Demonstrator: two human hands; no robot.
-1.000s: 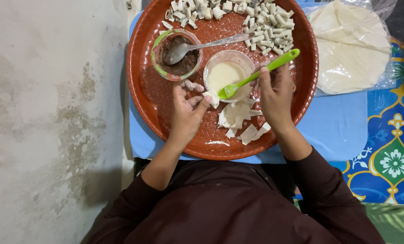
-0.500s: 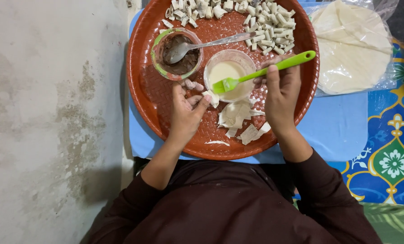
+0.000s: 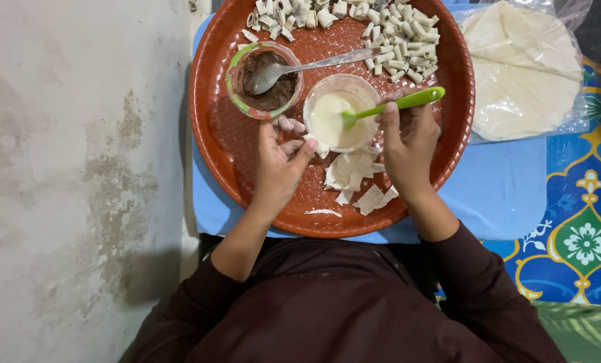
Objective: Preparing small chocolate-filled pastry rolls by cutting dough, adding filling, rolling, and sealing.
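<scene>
Head camera, looking straight down: the green brush (image 3: 389, 106) is now dipping into the small clear bowl of white paste (image 3: 341, 121), its head down in the paste and its handle slanting up toward the tray's right rim. The right hand (image 3: 408, 144) pinches that handle between thumb and fingertips, the other fingers curled close under it. Half a second ago the brush lay higher and flatter across the bowl with its tip over the near rim; a second ago it was much the same. So the brush head has dropped into the paste, and I'd judge it is loading up for the next wrapper.

The left hand (image 3: 280, 161) sits on the round red tray (image 3: 213, 134), just left of the bowl, fingers bent and pressed onto a small folded bit of dough (image 3: 314, 143) at the bowl's near-left edge. It has shifted a little toward the bowl since the earlier frames.

Loose dough pieces (image 3: 357, 178) lie near the tray's near edge, between the two hands. At the far edge, the heap of small rolled pieces (image 3: 388, 40) looks unchanged. The brown filling bowl (image 3: 263, 81) with its metal spoon (image 3: 300, 69) hasn't moved. Off the tray's right side, the bagged stack of round wrappers (image 3: 522, 74) rests on the blue board (image 3: 502, 195).
</scene>
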